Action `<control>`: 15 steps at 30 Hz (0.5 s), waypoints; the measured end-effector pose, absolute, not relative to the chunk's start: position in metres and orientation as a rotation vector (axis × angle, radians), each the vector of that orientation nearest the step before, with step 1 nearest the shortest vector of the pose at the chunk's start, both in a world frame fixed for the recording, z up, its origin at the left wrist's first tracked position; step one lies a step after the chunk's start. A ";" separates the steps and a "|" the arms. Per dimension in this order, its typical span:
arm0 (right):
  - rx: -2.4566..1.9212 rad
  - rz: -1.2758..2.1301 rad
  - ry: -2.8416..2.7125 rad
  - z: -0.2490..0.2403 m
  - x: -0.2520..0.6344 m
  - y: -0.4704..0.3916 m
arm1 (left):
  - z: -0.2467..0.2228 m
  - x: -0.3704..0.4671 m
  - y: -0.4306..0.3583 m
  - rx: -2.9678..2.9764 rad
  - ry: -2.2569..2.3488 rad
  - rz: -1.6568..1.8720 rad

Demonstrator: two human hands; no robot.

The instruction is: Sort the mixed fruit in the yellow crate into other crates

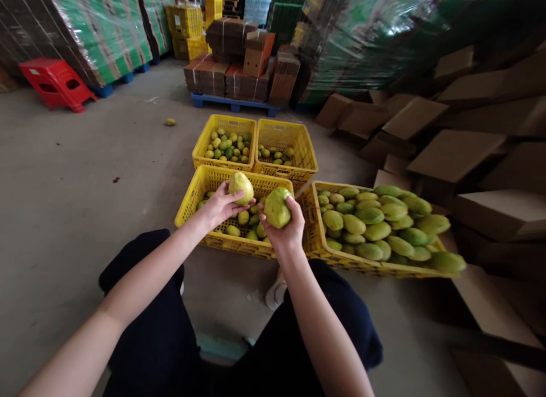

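My left hand [226, 205] is closed around a pale yellow, papaya-like fruit [241, 187], held with its rounded side up. In my right hand [290, 229] is a greener, lumpy papaya-like fruit [277, 207], gripped from the right side. Both fruits are apart from each other, above a yellow plastic crate [191, 201] standing before my knees. Several green and yellow fruits [251, 235] lie in that crate, partly hidden by my hands and forearms. To the right, another yellow crate [314, 229] is heaped above its rim with longer green-yellow fruits [377, 232].
Two more yellow crates [224, 119] [313, 152] with fruit stand behind the front one. A loose fruit [170, 122] lies on the floor [128, 175]. Cardboard boxes [458, 152] crowd the right side. A red stool [57, 84] and a blue pallet [234, 103] of flattened cartons are farther back.
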State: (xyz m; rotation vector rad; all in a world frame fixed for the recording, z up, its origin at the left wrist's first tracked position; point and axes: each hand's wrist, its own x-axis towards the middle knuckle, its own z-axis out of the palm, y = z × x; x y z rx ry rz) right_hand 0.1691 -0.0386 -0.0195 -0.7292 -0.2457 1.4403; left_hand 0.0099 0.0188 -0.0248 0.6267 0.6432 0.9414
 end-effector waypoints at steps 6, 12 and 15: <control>-0.793 1.462 -0.310 -0.024 0.177 -0.033 | -0.020 0.007 0.013 0.891 0.648 0.999; -0.869 1.320 -0.469 -0.031 0.176 -0.030 | -0.021 0.005 0.017 0.924 0.705 1.057; -1.046 1.035 -0.718 -0.034 0.172 -0.034 | -0.022 0.003 0.022 0.956 0.749 1.047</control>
